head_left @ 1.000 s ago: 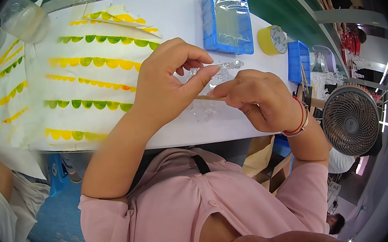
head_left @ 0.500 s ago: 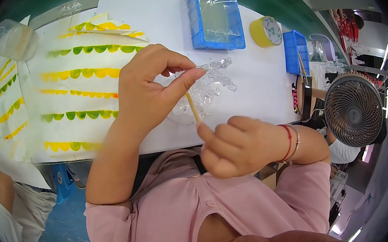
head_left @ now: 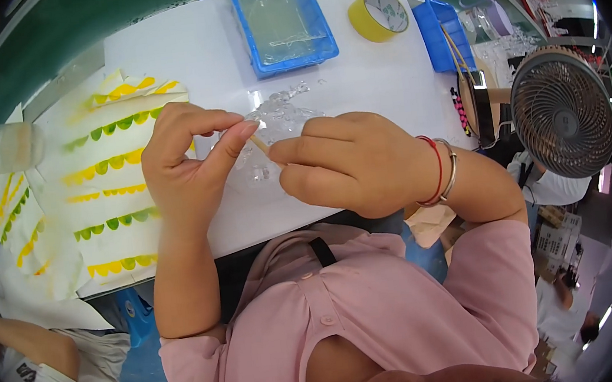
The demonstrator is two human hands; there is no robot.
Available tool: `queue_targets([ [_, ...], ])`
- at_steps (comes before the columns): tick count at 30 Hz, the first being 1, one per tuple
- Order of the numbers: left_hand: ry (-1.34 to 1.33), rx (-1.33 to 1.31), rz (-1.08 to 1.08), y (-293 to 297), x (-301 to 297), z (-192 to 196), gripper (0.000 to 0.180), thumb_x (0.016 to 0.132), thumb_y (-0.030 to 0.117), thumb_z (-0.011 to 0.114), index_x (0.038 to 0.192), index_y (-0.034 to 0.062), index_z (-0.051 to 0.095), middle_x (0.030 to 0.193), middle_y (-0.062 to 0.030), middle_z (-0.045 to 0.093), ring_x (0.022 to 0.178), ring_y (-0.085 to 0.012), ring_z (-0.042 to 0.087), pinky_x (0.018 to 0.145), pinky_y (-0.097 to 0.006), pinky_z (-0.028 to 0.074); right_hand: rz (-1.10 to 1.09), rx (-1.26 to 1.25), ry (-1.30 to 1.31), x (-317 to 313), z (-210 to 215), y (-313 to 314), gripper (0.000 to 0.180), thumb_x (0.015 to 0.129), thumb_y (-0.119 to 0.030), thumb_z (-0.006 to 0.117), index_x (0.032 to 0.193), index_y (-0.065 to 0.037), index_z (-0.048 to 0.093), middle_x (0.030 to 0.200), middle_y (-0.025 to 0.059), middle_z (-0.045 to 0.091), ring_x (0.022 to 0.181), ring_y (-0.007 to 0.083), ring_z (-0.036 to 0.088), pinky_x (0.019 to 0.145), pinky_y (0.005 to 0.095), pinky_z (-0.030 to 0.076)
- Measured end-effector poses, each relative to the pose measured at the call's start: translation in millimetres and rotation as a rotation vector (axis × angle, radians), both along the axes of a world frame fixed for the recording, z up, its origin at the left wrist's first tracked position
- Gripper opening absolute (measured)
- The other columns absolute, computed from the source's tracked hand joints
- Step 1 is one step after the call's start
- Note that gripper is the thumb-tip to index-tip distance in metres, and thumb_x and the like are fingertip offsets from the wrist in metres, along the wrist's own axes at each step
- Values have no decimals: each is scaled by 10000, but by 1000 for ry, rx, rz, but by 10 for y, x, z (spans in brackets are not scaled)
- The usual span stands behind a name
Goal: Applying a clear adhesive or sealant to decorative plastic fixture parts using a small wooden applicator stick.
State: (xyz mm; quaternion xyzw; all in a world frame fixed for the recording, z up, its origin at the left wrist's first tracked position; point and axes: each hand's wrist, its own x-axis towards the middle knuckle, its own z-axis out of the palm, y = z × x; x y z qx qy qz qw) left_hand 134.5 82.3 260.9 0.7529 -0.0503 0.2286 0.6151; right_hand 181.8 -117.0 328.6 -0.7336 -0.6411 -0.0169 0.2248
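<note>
My left hand (head_left: 187, 162) is raised over the table, thumb and forefinger pinched together on something too small to make out. Closed around a thin wooden stick (head_left: 259, 145), my right hand (head_left: 359, 161) is just beside it. The far end of the stick meets the left fingertips. Behind and below the hands, a loose pile of small clear plastic pieces (head_left: 281, 109) lies on the white table sheet (head_left: 376, 79); my hands partly hide it.
A blue tray (head_left: 285, 25) with clear film stands behind the pile. Right of it are a yellow tape roll (head_left: 377, 16), a blue bin (head_left: 442, 35) and a fan (head_left: 563, 119). Paper with yellow and green scallops (head_left: 113, 163) lies left. Another person's arm (head_left: 31, 339) shows lower left.
My right hand has come up close to the left one, and less of the stick shows between them. The left hand keeps its pinch. The whole view has shifted.
</note>
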Motion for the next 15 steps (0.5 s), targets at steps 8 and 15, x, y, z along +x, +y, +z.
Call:
queue_targets([
  [8, -217, 346, 105, -2, 29, -21, 212, 637, 31, 824, 793, 71, 686, 717, -28, 611, 675, -188, 543, 627, -290, 427, -65, 43, 115, 96, 12, -22, 200, 753, -55, 593, 948, -50, 551, 983, 80, 608, 707, 241, 548, 549, 324, 465],
  [15, -330, 497, 153, -32, 40, 14, 245, 610, 35, 830, 801, 83, 685, 723, -29, 604, 670, -205, 553, 619, -313, 437, -109, 50, 126, 156, 77, -3, 195, 760, -48, 591, 943, -60, 525, 840, 71, 535, 735, 260, 538, 541, 343, 445],
])
